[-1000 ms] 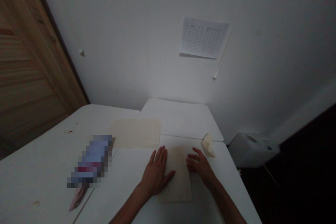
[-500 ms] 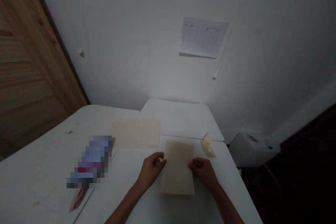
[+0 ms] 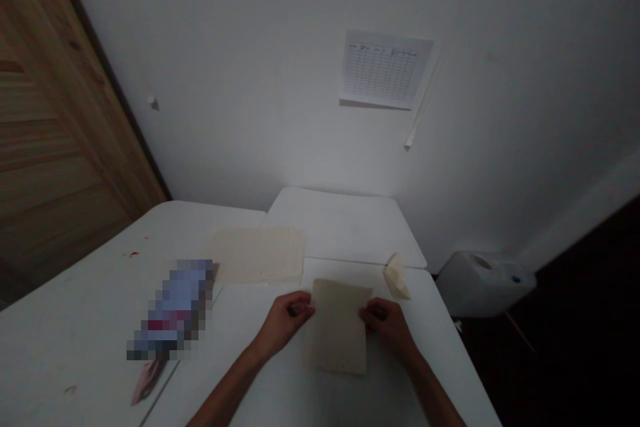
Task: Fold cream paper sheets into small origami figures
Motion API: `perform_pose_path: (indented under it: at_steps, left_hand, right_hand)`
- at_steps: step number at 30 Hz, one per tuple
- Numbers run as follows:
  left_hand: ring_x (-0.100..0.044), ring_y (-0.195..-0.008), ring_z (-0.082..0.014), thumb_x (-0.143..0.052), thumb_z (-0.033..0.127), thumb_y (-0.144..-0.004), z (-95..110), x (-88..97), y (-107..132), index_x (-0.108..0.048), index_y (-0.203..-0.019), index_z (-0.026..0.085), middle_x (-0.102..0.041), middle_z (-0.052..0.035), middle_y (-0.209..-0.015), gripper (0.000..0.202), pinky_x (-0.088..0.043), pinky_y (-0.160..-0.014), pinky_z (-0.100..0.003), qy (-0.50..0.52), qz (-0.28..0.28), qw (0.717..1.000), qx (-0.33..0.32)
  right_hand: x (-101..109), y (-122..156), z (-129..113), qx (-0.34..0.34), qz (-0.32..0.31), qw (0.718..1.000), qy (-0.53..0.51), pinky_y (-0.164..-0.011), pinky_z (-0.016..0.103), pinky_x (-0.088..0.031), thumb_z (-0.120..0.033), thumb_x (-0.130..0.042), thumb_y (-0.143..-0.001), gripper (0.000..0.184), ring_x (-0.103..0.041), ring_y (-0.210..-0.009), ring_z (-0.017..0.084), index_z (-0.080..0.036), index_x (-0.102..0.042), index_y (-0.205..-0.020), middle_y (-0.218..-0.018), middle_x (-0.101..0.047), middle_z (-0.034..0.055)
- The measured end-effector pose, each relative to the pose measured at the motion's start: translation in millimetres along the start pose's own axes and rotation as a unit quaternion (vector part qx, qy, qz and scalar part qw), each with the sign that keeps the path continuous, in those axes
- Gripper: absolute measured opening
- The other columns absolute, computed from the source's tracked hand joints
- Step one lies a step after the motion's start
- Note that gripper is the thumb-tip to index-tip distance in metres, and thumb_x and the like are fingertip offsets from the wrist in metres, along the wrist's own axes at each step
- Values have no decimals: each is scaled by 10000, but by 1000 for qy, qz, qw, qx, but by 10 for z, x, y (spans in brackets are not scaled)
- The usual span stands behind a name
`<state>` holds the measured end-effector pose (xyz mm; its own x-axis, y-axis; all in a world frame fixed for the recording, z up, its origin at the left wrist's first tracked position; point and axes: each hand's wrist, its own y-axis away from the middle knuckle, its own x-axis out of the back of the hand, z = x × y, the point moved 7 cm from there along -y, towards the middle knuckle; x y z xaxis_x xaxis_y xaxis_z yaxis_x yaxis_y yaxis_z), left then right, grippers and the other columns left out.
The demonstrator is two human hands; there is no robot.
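A cream sheet of paper hangs tilted between my hands, just above the white table. On its left edge my left hand is closed, thumb and fingers pinching the paper. My right hand pinches the opposite edge at about the same height, its other fingers curled. Beyond my right hand lies a small folded piece of cream paper with pointed corners. Flat on the table to the far left of the held sheet is a stack of similar paper.
Left on the table lies a blurred-out bluish item with a pinkish strap at its lower end. A white jug stands beyond the table's right edge. A printed chart hangs on the wall; a wooden door is at left.
The sheet's far edge has come lower and its tilt has changed slightly, while both hands keep their pinch at its sides. The other things stay put.
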<state>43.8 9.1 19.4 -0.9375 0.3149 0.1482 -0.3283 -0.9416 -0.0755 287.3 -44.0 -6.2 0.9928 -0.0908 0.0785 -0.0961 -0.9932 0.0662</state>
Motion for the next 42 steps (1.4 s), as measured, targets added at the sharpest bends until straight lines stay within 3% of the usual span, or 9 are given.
perform_pose_path:
  at_steps: [6,13,17,21,23,27,33,39,42]
  left_hand:
    - [-577,-569,-146,-650,323,-728,-81,-26,3,-711,-807,135,-667,-37,-654,212,-429,-534,-237,24,-17,999,14]
    - [-658,-754,-201,-591,290,-767,302,-114,-14,-743,-751,170,-729,-84,-835,194,-492,-661,-287,-18,-68,994,-80]
    - [-660,-788,-205,-559,287,-807,556,-244,-24,-754,-793,184,-729,-80,-854,221,-489,-673,-284,-47,-115,985,-118]
    - [-631,-658,-174,-578,322,-805,584,-274,-84,-748,-831,178,-707,-53,-731,224,-465,-586,-249,-80,-95,989,-82]
    - [-597,-584,-147,-594,352,-803,537,-220,-111,-732,-894,175,-695,-40,-717,242,-447,-534,-231,-63,-63,995,-54]
    - [-614,-667,-158,-540,506,-838,398,-32,-68,-685,-987,161,-697,-89,-926,402,-485,-511,-236,55,37,998,-14]
    - [-477,-386,-93,-595,610,-760,179,-137,186,-690,-849,134,-643,-35,-689,493,-370,-310,-197,32,79,993,78]
    - [-509,-390,-131,-577,616,-770,116,-313,229,-693,-903,117,-602,-17,-572,529,-376,-294,-205,-17,67,994,89]
    - [-635,-584,-186,-493,468,-874,235,-249,251,-607,-1166,140,-686,-104,-888,454,-505,-408,-265,-77,78,994,-9]
  right_hand:
    - [-5,11,-30,0,-34,999,2,-619,340,-516,-521,-737,-657,371,-654,-703,233,-174,-698,-780,-756,-704,60]
    - [-90,23,-320,-36,-141,989,-37,-719,374,-521,-668,-498,-810,575,-679,-814,235,-166,-686,-1018,-1028,-699,132]
    - [-375,120,-419,-43,-257,965,41,-743,349,-503,-591,-681,-732,539,-663,-859,225,-213,-653,-1116,-1023,-706,87]
    - [-571,225,-426,-38,-292,955,-16,-812,371,-487,-490,-763,-693,537,-663,-925,254,-194,-644,-1126,-971,-713,74]
    - [-583,231,-378,-36,-267,962,-39,-818,383,-490,-477,-773,-688,530,-670,-916,264,-179,-647,-1108,-949,-716,78]
    - [-449,159,-261,-13,-141,987,-70,-795,402,-506,-515,-743,-717,507,-686,-850,265,-171,-637,-1073,-932,-720,91]
    - [-362,161,-203,5,-42,992,-123,-758,401,-528,-521,-717,-751,536,-683,-885,277,-181,-574,-1140,-1000,-710,118]
    - [-397,202,-193,5,7,993,-114,-721,406,-539,-536,-735,-721,593,-688,-832,283,-162,-551,-1141,-968,-714,130]
    - [-340,216,-170,-8,51,991,-120,-703,401,-544,-544,-756,-687,656,-689,-833,289,-165,-530,-1172,-958,-716,125]
